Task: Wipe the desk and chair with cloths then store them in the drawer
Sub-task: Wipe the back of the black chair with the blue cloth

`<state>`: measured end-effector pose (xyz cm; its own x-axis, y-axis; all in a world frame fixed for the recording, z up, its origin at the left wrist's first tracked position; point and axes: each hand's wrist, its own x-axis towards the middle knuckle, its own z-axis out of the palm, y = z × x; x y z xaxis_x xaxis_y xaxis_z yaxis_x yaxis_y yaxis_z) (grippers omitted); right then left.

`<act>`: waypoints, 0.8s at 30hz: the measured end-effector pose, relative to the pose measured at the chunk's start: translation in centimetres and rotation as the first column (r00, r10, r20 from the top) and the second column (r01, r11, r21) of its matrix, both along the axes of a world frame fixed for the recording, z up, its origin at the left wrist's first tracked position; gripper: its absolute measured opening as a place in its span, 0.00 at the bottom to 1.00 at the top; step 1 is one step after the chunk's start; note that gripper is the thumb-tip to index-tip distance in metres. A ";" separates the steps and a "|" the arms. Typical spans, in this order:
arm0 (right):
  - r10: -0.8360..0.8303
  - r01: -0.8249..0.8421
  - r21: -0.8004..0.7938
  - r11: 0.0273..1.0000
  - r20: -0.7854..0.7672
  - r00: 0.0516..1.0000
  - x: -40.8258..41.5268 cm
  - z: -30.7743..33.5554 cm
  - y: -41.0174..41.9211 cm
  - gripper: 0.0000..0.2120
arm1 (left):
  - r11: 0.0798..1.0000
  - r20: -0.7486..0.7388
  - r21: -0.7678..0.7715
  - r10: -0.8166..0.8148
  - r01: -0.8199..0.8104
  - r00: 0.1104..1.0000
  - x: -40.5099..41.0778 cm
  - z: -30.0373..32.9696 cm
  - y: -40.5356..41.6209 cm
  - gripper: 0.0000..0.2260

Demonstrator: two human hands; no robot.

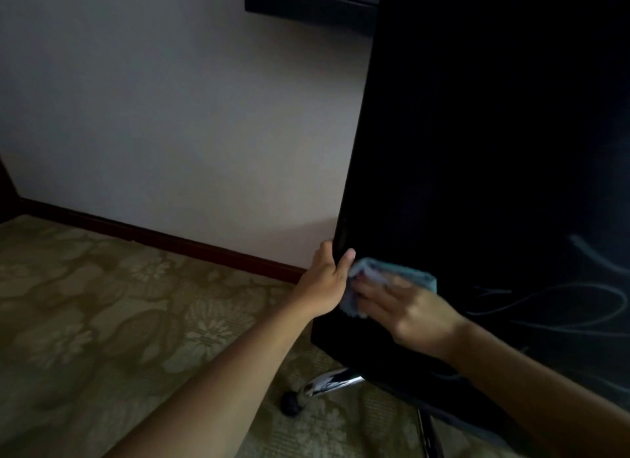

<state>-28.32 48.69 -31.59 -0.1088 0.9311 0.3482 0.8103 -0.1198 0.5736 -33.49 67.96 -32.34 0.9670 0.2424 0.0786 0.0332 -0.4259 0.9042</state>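
Left hand [325, 280] grips the tall black chair back [477, 171] by its edge, right hand [405, 309] presses the light-blue cloth [402, 275] flat — chair wipe underway, wet streaks showing — drawer storing not yet done.

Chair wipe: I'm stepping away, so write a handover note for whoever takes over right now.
Left hand grips the left edge of the black chair back, steadying it.
Right hand presses a blue cloth flat against the lower chair back, near that edge.
Done: wiping of the chair back is under way; wipe streaks show to the right.
Left: finish the chair, then store the cloths in the drawer. Desk state and drawer cannot be judged from this view.
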 end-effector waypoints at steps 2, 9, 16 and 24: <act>-0.014 0.014 0.039 0.999 -0.010 1.000 -0.2 0.7 0.7 0.13 | 1.000 0.008 -0.021 0.024 -0.024 1.000 -0.2 0.0 -0.2 0.23; -0.184 0.099 -0.388 0.916 -0.188 0.965 -3.4 -9.2 -2.0 0.21 | 1.000 -0.069 0.015 -0.018 0.019 0.997 -1.5 1.3 0.6 0.26; -0.031 0.031 -0.245 0.969 0.003 1.000 -1.2 -1.1 -1.2 0.11 | 0.994 -0.126 0.111 0.030 -0.016 0.992 -1.7 2.1 0.5 0.26; -0.113 0.091 0.209 0.974 0.093 0.989 -0.6 17.0 0.0 0.13 | 0.981 0.142 0.113 0.144 -0.160 0.979 -1.7 3.8 0.7 0.14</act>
<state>-28.94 48.65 -14.57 -0.0625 0.8495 0.5239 0.7251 -0.3221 0.6087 -35.15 68.66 -28.56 0.8985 0.3661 0.2421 -0.0107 -0.5331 0.8460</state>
